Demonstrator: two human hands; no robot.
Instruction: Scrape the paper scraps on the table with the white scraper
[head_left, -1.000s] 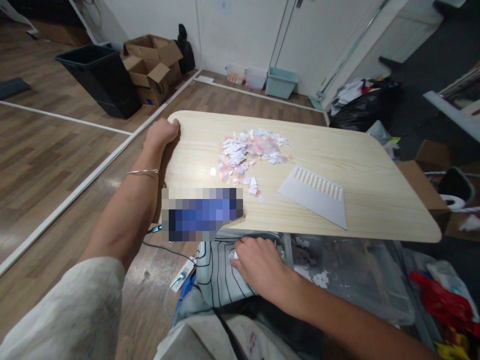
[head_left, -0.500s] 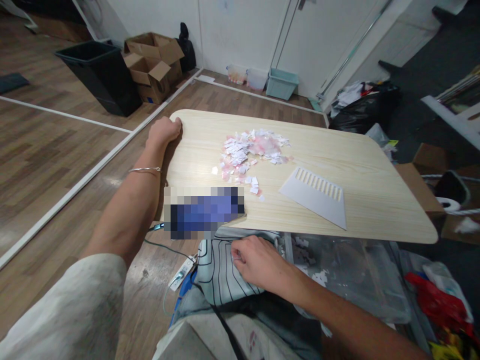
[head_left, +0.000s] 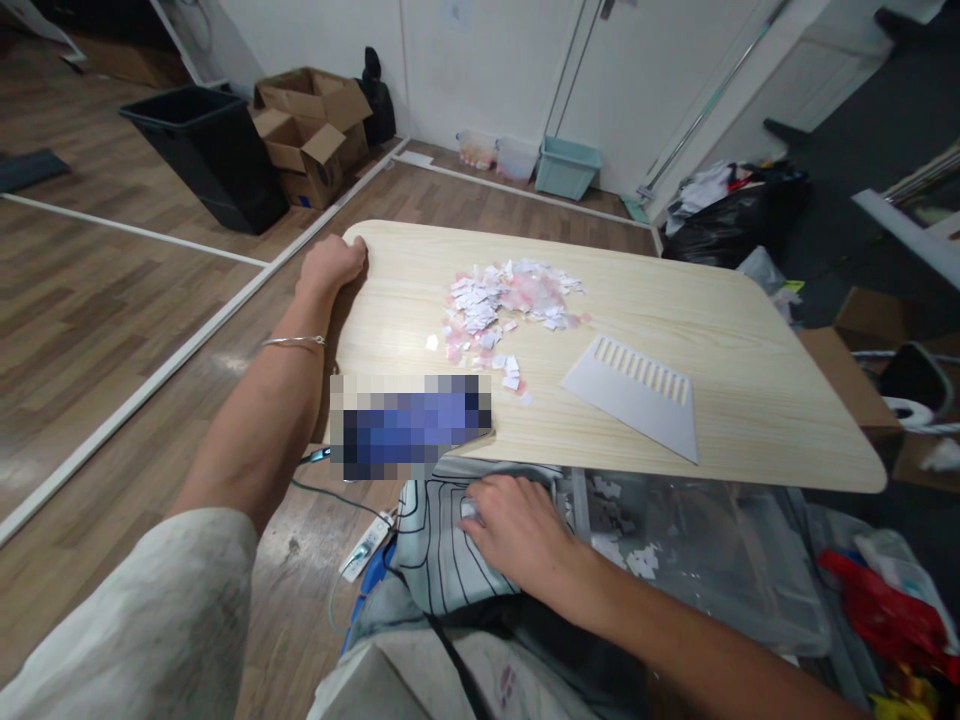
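My left hand [head_left: 330, 267] curls over the far left corner of a light wooden tabletop [head_left: 750, 400], gripping its edge. My right hand [head_left: 517, 530] rests below the near edge on a striped pale cushion [head_left: 435, 545], fingers curled, with a small white scrap at the fingertips. A pile of white and pink paper scraps [head_left: 506, 305] lies on the middle of the table. A white plastic scraper [head_left: 634, 395] lies flat to its right. A blurred blue patch [head_left: 409, 425] covers something at the near left edge.
A clear plastic bin [head_left: 712, 560] holding paper bits sits under the table. A black bin [head_left: 206, 150] and cardboard boxes [head_left: 307, 135] stand at back left, a teal tub [head_left: 566, 165] by the wall, black bags [head_left: 735, 215] at right. A power strip [head_left: 364, 545] lies on the floor.
Almost nothing has moved. My right hand shifted slightly on the cushion, and the view drifted a little.
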